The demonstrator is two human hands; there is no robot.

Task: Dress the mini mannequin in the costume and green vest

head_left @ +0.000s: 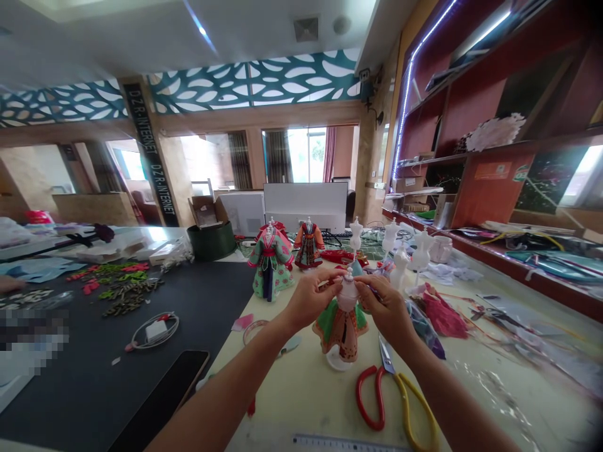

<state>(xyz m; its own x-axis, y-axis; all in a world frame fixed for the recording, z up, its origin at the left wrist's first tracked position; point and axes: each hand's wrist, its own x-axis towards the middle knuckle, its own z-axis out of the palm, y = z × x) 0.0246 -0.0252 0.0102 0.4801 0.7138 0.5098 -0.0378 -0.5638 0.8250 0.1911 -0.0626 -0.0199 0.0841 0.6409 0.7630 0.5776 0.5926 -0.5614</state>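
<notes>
A miniature white dress form [348, 294] stands upright on a round base in front of me. It wears a doll skirt [343, 336] with green sides and an orange-brown patterned front. My left hand [316, 294] pinches at the left shoulder of the form, fingers closed. At the opposite shoulder my right hand [385, 306] is closed in a like pinch. Whatever fine cloth lies between the fingertips is too small to make out. Close to the right forearm lie scissors [386, 370] with one red and one yellow handle.
Dressed forms, one in a green robe [271, 267] and one in an orange robe [309, 243], stand behind. Several bare white forms [421, 251] are at back right. A phone [162, 398] and coiled cable [155, 329] lie left; a ruler [343, 441] lies in front.
</notes>
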